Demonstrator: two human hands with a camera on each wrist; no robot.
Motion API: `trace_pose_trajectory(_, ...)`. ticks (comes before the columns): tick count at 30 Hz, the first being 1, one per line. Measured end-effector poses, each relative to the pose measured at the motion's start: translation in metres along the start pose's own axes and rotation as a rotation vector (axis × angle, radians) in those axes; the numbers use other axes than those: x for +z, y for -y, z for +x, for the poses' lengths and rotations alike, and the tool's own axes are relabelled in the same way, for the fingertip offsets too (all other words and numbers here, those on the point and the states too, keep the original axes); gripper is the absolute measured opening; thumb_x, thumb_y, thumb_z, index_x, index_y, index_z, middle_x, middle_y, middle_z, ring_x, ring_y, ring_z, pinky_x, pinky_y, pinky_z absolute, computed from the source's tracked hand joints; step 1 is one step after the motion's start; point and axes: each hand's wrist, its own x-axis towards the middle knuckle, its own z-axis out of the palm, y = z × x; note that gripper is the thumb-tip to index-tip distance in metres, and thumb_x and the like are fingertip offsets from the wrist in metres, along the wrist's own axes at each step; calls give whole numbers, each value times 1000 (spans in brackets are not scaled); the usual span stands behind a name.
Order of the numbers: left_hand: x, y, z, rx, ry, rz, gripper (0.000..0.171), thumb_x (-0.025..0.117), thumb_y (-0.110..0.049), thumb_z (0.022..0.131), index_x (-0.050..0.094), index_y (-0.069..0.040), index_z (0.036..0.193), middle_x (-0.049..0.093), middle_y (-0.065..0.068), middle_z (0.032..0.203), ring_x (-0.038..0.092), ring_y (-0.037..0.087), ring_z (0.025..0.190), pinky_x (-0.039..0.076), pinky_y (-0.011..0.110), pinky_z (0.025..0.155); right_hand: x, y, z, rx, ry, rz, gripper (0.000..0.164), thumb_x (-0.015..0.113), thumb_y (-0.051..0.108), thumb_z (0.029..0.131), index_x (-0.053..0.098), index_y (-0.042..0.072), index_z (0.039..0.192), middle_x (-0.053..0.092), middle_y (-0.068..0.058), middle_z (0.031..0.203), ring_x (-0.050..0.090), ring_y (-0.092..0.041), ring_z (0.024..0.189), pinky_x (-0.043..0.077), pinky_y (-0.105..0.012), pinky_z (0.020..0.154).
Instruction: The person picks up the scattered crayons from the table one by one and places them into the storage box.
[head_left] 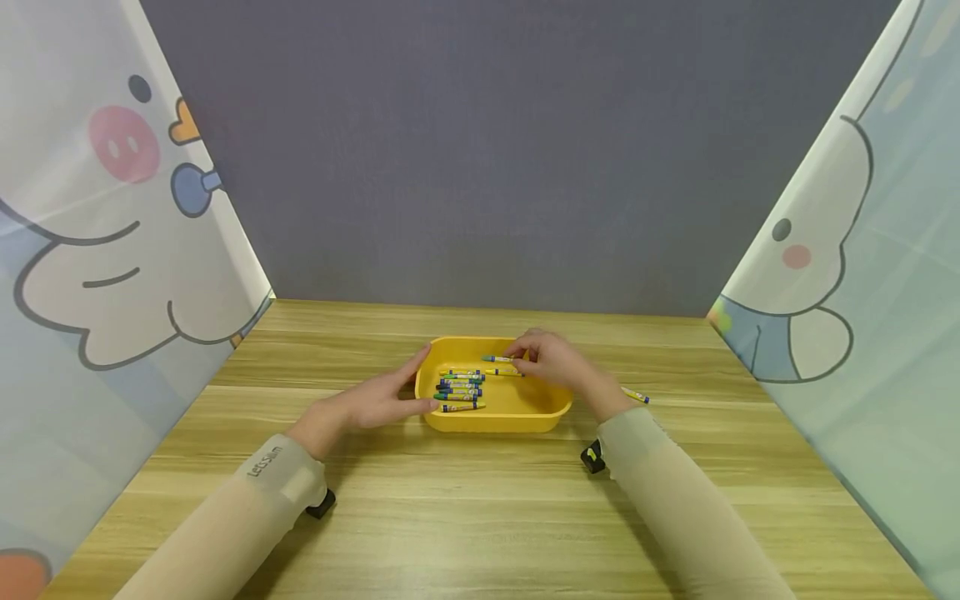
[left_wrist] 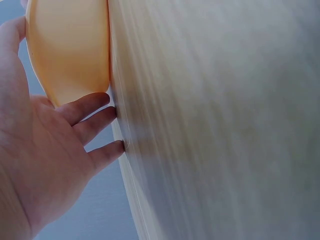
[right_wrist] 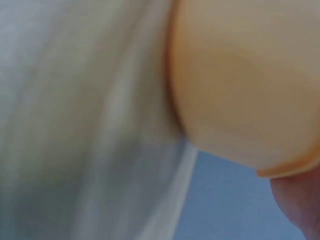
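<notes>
A shallow yellow plastic tray (head_left: 517, 423) stands on the table, with several crayons (head_left: 461, 397) in blue-and-yellow wrappers lying side by side in its left half. My left hand (head_left: 375, 402) holds the tray's left end; its thumb is at the front corner and its fingers spread along the outer wall, as the left wrist view shows. My right hand (head_left: 553, 360) reaches over the right side and pinches a crayon with a greyish-green tip (head_left: 497, 359) inside the tray. Just below that lies a yellow crayon (head_left: 506, 372). The right wrist view shows little of the right hand.
Another crayon (head_left: 635, 394) lies on the wooden table (head_left: 465, 508) right of the tray, partly behind the right wrist. A dark grey panel (head_left: 480, 167) stands at the back, and cartoon-printed sheets (head_left: 127, 250) close off both sides.
</notes>
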Motion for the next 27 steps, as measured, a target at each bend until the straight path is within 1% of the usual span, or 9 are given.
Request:
trace_pose_trajectory(3, 1, 0, 1, 1, 1, 1, 111, 64, -72, 101, -5, -34, 178, 31, 14, 181, 38, 42, 163, 30, 65, 132, 6, -3, 1, 2, 8, -48, 20, 70, 12, 106, 81, 10, 123, 72, -4, 107, 59, -11, 85, 52, -28, 78)
trace_pose_trajectory(8, 0, 2, 1, 1, -6, 1, 110, 64, -72, 101, -5, -34, 178, 31, 14, 180, 39, 42, 162, 30, 65, 132, 9, -5, 2, -20, 1, -157, 20, 70, 12, 106, 82, 11, 122, 73, -2, 107, 64, -16, 94, 58, -38, 88)
trace_pose_trajectory(12, 0, 3, 1, 1, -9, 1, 110, 64, -72, 101, -4, -34, 178, 32, 14, 180, 38, 42, 163, 29, 64, 133, 10, -3, 4, -10, 32, -230, 17, 71, 13, 105, 83, 13, 118, 74, -1, 109, 67, -17, 97, 59, -43, 95)
trace_pose_trajectory(15, 0, 3, 1, 3, -6, 1, 110, 64, -73, 101, -4, -34, 178, 32, 13, 180, 39, 42, 162, 30, 64, 133, 11, -3, 4, -4, 61, -258, 16, 72, 13, 104, 83, 15, 114, 75, -1, 111, 68, -18, 97, 60, -43, 96)
trace_pose_trajectory(18, 1, 3, 1, -1, -1, -1, 110, 64, -73, 101, -4, -34, 178, 31, 14, 180, 39, 42, 162, 30, 65, 132, 13, -3, 4, -29, 82, -281, 13, 73, 12, 103, 83, 16, 111, 78, -1, 111, 70, -17, 95, 60, -42, 94)
trace_pose_trajectory(22, 1, 4, 2, -1, 2, -1, 110, 63, -73, 101, -5, -34, 178, 30, 15, 180, 38, 43, 162, 30, 65, 132, 14, -4, 4, -66, 82, -304, 10, 77, 12, 102, 84, 16, 107, 81, -1, 108, 72, -17, 94, 61, -41, 93)
trace_pose_trajectory(27, 1, 5, 3, 5, -6, 3, 109, 63, -72, 102, -5, -34, 178, 31, 15, 180, 38, 43, 163, 29, 65, 133, 16, -6, 6, -86, 76, -345, 9, 79, 12, 101, 85, 16, 106, 80, 0, 106, 72, -18, 95, 61, -42, 95)
